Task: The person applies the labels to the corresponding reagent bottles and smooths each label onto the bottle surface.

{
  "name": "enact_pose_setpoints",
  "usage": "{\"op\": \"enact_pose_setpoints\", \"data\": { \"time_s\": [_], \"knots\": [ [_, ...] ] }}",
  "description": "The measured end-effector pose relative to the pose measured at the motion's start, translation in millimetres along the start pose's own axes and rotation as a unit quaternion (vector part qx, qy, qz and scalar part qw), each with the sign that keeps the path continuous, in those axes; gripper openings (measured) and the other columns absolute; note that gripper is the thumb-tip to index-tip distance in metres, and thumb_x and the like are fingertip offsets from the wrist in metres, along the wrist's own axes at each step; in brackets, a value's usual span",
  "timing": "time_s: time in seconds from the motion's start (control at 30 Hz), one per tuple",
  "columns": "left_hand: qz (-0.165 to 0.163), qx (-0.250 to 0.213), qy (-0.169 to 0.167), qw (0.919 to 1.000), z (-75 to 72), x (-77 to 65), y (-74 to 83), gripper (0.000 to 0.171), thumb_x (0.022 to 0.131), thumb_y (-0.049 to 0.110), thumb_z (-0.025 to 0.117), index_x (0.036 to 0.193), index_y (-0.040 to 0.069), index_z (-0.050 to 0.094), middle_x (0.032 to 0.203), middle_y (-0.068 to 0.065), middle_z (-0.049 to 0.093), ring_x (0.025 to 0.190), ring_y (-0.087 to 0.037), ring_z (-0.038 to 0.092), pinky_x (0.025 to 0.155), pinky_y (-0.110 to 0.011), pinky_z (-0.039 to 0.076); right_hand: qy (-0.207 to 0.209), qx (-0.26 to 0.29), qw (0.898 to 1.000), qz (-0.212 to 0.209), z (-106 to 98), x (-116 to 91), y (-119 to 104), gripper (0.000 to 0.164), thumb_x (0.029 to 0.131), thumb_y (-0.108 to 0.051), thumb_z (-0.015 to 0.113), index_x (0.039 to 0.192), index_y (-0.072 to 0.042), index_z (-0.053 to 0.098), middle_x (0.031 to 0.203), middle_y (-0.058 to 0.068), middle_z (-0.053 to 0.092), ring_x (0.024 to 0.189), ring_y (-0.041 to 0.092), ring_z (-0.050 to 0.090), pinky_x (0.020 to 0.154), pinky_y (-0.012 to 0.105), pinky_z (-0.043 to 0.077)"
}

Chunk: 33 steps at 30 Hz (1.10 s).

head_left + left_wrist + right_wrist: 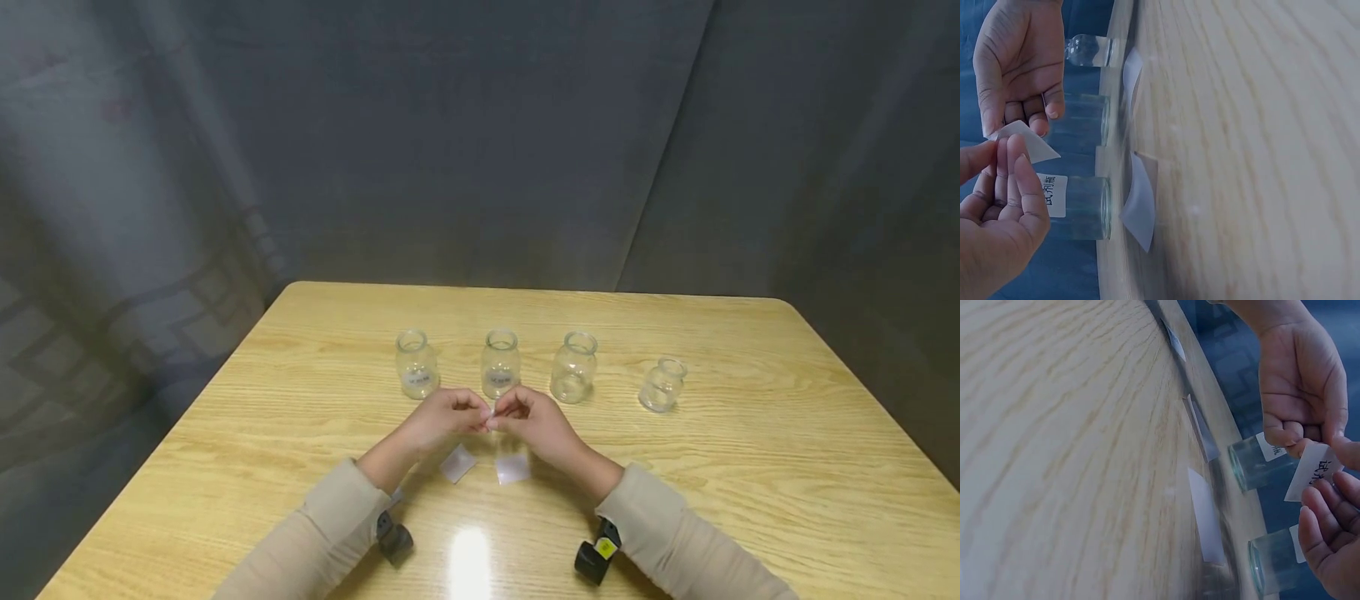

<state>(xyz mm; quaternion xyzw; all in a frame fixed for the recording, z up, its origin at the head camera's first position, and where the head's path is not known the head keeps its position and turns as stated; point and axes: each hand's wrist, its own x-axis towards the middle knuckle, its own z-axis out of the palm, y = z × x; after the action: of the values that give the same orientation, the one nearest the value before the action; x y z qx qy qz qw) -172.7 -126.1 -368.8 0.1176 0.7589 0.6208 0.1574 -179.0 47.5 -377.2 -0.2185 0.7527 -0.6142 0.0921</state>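
Between both hands is a small white label (1305, 478) with dark handwritten characters, held up off the table. My left hand (447, 414) pinches one edge with thumb and fingertip. My right hand (536, 423) pinches the same label close beside, the fingertips of both hands nearly meeting. Just beyond the hands stand two upright glass jars, the left jar (417, 362) and the middle jar (501, 354), each with a white label on its front. To their right are a plain glass jar (573, 371) and a smaller glass jar (662, 386).
Two white paper pieces, a left piece (457, 463) and a right piece (513, 468), lie on the wooden table (750, 467) below the hands. Another paper piece (1173, 340) lies farther left, partly hidden by the left wrist in the head view. A grey curtain (465, 150) hangs behind.
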Motion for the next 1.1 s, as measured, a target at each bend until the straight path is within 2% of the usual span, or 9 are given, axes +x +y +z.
{"op": "enact_pose_setpoints", "data": {
  "time_s": [0.3, 0.53, 0.73, 0.97, 1.1],
  "knots": [
    [-0.003, 0.031, -0.008, 0.9995, -1.7, -0.7, 0.8, 0.015, 0.085, 0.006, 0.051, 0.089, -0.007, 0.056, 0.08, -0.007, 0.058, 0.077, -0.017, 0.057, 0.078, -0.036, 0.046, -0.004, -0.021, 1.0, 0.001, 0, 0, 1, 0.015, 0.075, 0.0, 0.061, 0.087, 0.004, 0.054, 0.08, 0.008, 0.056, 0.075, 0.018, 0.053, 0.064, 0.025, 0.046],
    [-0.016, 0.01, 0.0, 0.9998, -2.2, -1.2, -2.2, 0.016, 0.084, 0.005, 0.052, 0.09, -0.009, 0.054, 0.079, -0.008, 0.058, 0.076, -0.017, 0.056, 0.078, -0.036, 0.046, -0.012, 0.005, 1.0, 0.002, 0, -1, 3, 0.015, 0.076, 0.009, 0.055, 0.09, 0.007, 0.053, 0.077, 0.014, 0.054, 0.069, 0.02, 0.052, 0.06, 0.024, 0.046],
    [-0.028, 0.013, 0.012, 0.9995, -2.8, -1.6, -4.6, 0.016, 0.082, 0.006, 0.054, 0.09, -0.008, 0.054, 0.081, -0.009, 0.057, 0.077, -0.019, 0.057, 0.077, -0.035, 0.047, -0.024, -0.039, 0.999, -0.007, -5, -3, 3, 0.017, 0.075, 0.005, 0.057, 0.093, 0.004, 0.059, 0.078, 0.008, 0.058, 0.07, 0.015, 0.052, 0.062, 0.023, 0.047],
    [-0.03, -0.005, 0.013, 0.9994, 0.4, -0.7, -5.5, 0.012, 0.083, 0.002, 0.051, 0.09, -0.009, 0.051, 0.077, -0.008, 0.055, 0.07, -0.014, 0.055, 0.07, -0.03, 0.049, -0.054, -0.039, 0.998, -0.014, -12, -5, 6, 0.018, 0.074, 0.007, 0.058, 0.093, 0.007, 0.057, 0.084, 0.013, 0.06, 0.079, 0.024, 0.057, 0.068, 0.024, 0.048],
    [-0.033, -0.016, 0.005, 0.9993, 2.3, -0.7, -6.0, 0.01, 0.083, 0.0, 0.05, 0.09, -0.008, 0.048, 0.075, -0.007, 0.054, 0.068, -0.013, 0.054, 0.067, -0.028, 0.048, -0.038, -0.056, 0.998, -0.015, -14, -6, 6, 0.013, 0.075, 0.003, 0.06, 0.088, 0.004, 0.06, 0.085, 0.012, 0.061, 0.079, 0.021, 0.057, 0.068, 0.024, 0.048]
  ]
}}
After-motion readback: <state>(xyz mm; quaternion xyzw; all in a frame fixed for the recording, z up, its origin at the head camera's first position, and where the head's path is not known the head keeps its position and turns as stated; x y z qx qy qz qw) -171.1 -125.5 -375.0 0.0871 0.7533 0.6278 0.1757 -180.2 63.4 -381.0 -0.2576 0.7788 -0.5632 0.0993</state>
